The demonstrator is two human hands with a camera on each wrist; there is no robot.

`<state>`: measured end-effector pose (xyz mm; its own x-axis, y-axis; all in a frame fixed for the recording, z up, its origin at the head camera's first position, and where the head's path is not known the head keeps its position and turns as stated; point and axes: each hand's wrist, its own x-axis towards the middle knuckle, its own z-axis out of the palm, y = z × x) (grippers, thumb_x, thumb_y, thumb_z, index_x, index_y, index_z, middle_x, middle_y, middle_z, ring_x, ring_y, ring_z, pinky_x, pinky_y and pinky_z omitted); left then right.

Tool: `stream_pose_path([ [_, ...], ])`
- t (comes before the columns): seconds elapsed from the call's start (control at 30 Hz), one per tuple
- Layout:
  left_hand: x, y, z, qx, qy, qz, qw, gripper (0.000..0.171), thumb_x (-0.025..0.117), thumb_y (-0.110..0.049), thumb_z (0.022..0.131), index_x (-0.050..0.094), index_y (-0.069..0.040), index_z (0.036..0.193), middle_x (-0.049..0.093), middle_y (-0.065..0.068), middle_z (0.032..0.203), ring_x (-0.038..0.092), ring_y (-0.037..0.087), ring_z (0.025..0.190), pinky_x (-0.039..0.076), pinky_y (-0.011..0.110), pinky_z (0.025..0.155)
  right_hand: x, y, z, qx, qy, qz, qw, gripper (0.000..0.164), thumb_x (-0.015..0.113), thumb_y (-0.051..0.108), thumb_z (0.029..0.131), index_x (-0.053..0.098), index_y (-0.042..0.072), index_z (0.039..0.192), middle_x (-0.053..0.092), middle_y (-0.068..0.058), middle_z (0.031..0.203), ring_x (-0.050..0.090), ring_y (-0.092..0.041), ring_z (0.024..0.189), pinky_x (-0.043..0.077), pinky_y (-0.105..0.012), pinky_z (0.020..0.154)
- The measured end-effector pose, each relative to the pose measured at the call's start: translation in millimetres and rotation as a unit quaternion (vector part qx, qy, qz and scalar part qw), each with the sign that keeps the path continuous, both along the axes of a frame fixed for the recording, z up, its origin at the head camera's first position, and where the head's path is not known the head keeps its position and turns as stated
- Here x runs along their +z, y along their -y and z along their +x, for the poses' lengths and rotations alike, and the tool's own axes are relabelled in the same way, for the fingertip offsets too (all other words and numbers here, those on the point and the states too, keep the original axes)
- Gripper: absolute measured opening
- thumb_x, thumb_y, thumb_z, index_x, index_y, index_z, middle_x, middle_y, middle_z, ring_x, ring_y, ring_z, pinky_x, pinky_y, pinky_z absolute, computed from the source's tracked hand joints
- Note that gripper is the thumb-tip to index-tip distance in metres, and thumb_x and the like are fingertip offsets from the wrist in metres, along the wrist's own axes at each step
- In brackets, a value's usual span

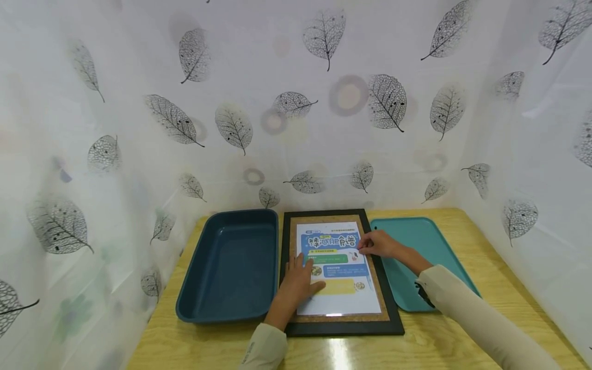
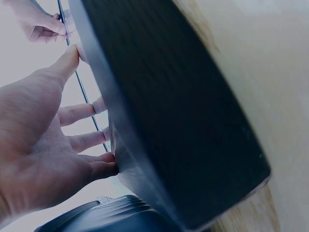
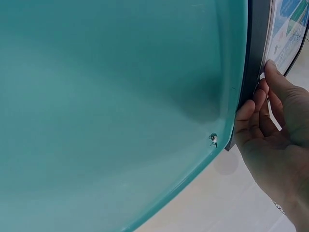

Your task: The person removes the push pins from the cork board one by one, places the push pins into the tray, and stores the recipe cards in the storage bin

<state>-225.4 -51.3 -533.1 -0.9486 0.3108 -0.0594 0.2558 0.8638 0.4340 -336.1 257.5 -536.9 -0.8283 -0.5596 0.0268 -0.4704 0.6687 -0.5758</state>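
A black-framed cork board [image 1: 386, 303] lies on the table with a printed, glossy sheet [image 1: 342, 306] over its cork. My left hand [image 1: 297, 283] rests on the sheet's left side with its fingers spread. In the left wrist view, the fingertips of that hand [image 2: 43, 125] reach over the board's dark frame [image 2: 159, 116]. At the sheet's upper right edge, my right hand [image 1: 380, 243] pinches a small pink pushpin [image 1: 359, 249], mostly hidden by its fingers. The right wrist view shows thumb and fingertips of this hand [image 3: 275, 121] together beside the frame.
A deep dark blue bin [image 1: 231, 277] stands left of the board. On the right lies a shallow teal tray [image 1: 416, 246], with a small dark pin-like thing [image 3: 213, 139] near its corner. Leaf-patterned curtains [image 1: 296, 139] enclose the wooden table [image 1: 314, 354] at the back and sides.
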Motion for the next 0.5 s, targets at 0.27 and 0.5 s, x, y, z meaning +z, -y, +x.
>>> stream_pose_path([
  [0.27,0.0,-0.3,0.1,0.000,0.001,-0.002,1.0000,0.077,0.076,-0.045,0.094,0.049,0.000,0.152,0.031,0.028,0.163,0.023,0.051,0.152,0.024,0.062,0.123,1.6,0.9,3.8,0.001,0.002,-0.009,1.000,0.004,0.077,0.007,0.093,0.075,0.003,0.093,0.070,0.001,0.082,0.060,-0.007,0.071,0.052,-0.025,0.063],
  [0.5,0.8,-0.5,-0.8,0.004,0.006,0.001,1.0000,0.077,0.076,-0.044,0.094,0.049,0.000,0.152,0.030,0.029,0.163,0.022,0.052,0.152,0.024,0.062,0.123,-0.5,1.4,4.5,0.002,-0.008,-0.008,1.000,0.008,0.077,0.008,0.094,0.074,0.001,0.094,0.071,0.000,0.083,0.061,-0.008,0.073,0.053,-0.025,0.063],
])
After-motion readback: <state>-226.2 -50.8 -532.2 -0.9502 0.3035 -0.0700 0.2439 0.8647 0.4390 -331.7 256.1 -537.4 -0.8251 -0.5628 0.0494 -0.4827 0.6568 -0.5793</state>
